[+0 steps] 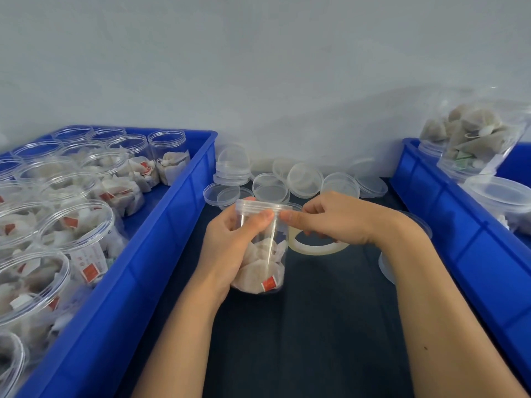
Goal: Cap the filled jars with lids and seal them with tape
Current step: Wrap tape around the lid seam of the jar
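Forearms are reaching over a dark table as the left hand is gripping a light, slippery capped jar mid-wall; the right hand, pinching tape at its lid, is holding the tape roll

Both forearms reach in from six o'clock. The left hand curls in a grip, thumb on top. At its three o'clock, the right hand pinches, index finger pointing to nine o'clock.

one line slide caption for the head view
Left hand holds a capped jar of tea bags while the right hand, tape roll on its fingers, works at the lid.
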Available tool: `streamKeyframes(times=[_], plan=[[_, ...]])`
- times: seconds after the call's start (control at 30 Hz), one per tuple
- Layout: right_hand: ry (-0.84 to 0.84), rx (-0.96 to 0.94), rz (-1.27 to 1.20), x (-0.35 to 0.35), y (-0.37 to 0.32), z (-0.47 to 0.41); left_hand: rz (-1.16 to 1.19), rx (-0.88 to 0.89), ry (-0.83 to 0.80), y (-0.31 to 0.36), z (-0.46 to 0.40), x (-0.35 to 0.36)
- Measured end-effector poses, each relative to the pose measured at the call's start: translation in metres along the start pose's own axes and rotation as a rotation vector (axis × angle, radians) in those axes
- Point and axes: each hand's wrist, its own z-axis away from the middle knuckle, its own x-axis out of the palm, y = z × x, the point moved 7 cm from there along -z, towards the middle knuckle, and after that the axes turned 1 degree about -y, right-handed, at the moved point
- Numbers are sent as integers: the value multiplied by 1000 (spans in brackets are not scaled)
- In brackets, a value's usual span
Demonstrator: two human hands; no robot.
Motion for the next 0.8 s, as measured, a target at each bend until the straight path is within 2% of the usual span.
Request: streamKeyframes(times=[0.13,0.47,0.6,0.8], plan=[[-30,-1,-89,-1,-3,3,-124,51,94,4,-2,-11],[111,-22,154,-4,-19,1,-340,144,212,17,7,-4],[127,-40,134,-3,-22,1,-311,121,269,15,4,-10],[98,-39,106,0,-20,-2,-158,73,219,8,3,-16]])
